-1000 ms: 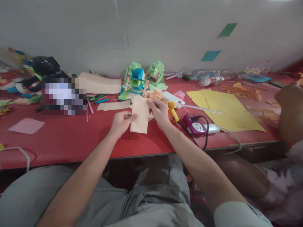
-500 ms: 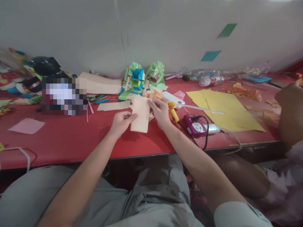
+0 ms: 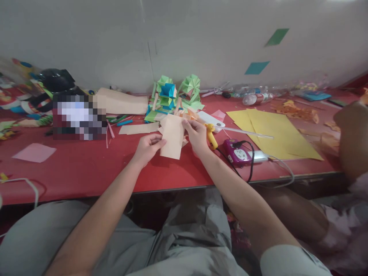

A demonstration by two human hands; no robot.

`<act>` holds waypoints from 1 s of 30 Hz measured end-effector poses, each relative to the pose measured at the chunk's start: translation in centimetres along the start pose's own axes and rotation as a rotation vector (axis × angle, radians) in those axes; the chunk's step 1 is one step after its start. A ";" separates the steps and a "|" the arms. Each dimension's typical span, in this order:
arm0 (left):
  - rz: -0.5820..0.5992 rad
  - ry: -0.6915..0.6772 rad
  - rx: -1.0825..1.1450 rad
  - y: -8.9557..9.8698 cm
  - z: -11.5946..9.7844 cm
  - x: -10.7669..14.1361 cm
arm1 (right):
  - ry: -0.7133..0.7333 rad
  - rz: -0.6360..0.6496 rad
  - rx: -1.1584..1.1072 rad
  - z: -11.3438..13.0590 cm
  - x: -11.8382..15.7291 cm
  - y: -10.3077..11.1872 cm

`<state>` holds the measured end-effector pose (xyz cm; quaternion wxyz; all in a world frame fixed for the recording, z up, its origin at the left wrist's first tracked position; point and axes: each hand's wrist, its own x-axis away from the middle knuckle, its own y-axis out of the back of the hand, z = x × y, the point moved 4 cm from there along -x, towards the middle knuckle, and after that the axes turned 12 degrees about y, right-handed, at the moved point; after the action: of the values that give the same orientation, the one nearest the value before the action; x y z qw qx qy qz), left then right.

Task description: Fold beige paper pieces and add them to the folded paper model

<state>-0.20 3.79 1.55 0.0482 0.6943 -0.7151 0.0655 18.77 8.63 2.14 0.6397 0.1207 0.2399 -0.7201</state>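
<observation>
A cream paper piece (image 3: 172, 138) is held between both hands above the red table (image 3: 115, 168). My left hand (image 3: 148, 150) pinches its left edge between thumb and fingers. At the upper right corner of the paper, my right hand (image 3: 196, 135) grips it with thumb and fingers. Just behind stands a green and blue folded-paper model (image 3: 168, 96). A yellow glue gun (image 3: 211, 137) lies beside my right hand, with a clear stick pointing right.
A purple power strip (image 3: 238, 152) with cables and yellow sheets (image 3: 281, 134) lie on the right, near another person's arm (image 3: 352, 134). Cream paper (image 3: 122, 102), pens and a pink sheet (image 3: 34, 152) are on the left. Plastic bottles (image 3: 255, 98) lie at the back.
The cream paper has turned slightly, its lower edge now slanting down to the right. Both hands keep hold of it, and the view has shifted a little.
</observation>
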 end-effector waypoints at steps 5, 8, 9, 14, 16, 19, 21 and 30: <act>-0.004 0.009 0.001 0.1 0.0 0.0 | -0.014 0.014 0.016 -0.4 0.0 0.0; -0.001 0.012 -0.001 0.1 0.0 0.0 | -0.013 0.012 0.022 -0.4 0.0 0.0; 0.002 0.013 -0.001 0.1 0.0 0.0 | -0.012 0.012 0.021 -0.4 0.0 0.0; 0.009 0.017 0.002 0.1 0.0 0.0 | -0.015 0.018 0.014 -0.5 0.0 0.0; 0.003 0.016 -0.001 0.1 -0.1 0.0 | -0.016 0.020 0.020 -0.5 0.0 0.0; -0.001 0.021 -0.001 0.1 0.0 0.0 | -0.007 0.022 0.027 -0.5 -0.1 0.1; -0.001 0.023 0.001 0.1 0.0 -0.1 | -0.004 0.023 0.034 -0.5 -0.1 0.1; 0.000 0.030 0.001 0.1 0.0 0.1 | 0.002 0.024 0.056 -0.4 -0.1 0.0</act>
<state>-0.27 3.72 1.59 0.0584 0.6931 -0.7144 0.0761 18.78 8.91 1.85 0.6444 0.1420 0.2188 -0.7189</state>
